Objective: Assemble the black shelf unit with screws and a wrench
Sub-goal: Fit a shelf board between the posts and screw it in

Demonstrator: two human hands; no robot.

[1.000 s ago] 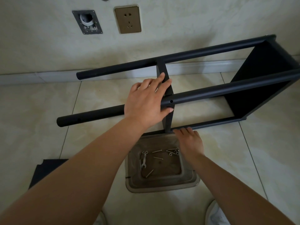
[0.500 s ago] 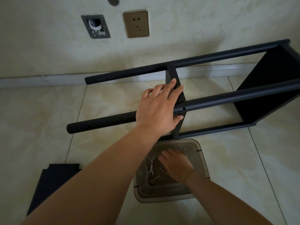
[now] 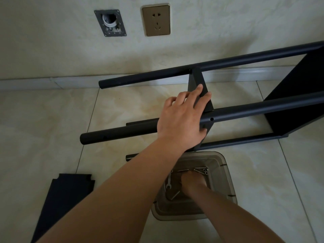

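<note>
The black shelf unit (image 3: 263, 109) lies on its side on the tiled floor, its round poles pointing left. My left hand (image 3: 182, 120) rests on the near upper pole, fingers stretched over the edge of the middle shelf panel (image 3: 196, 81). My right hand (image 3: 192, 182) is down inside the translucent plastic tub (image 3: 229, 186), fingers curled among the screws (image 3: 201, 170); what it holds is hidden. A small wrench (image 3: 168, 181) lies in the tub to the left of that hand.
A loose black shelf panel (image 3: 64, 195) lies on the floor at the lower left. The wall behind carries a gold socket (image 3: 156, 20) and an open junction box (image 3: 110, 22). A baseboard (image 3: 52, 83) runs along the wall.
My right hand has moved from the tub's far rim down into the tub among the screws. My left hand keeps its place on the pole. The camera has shifted.
</note>
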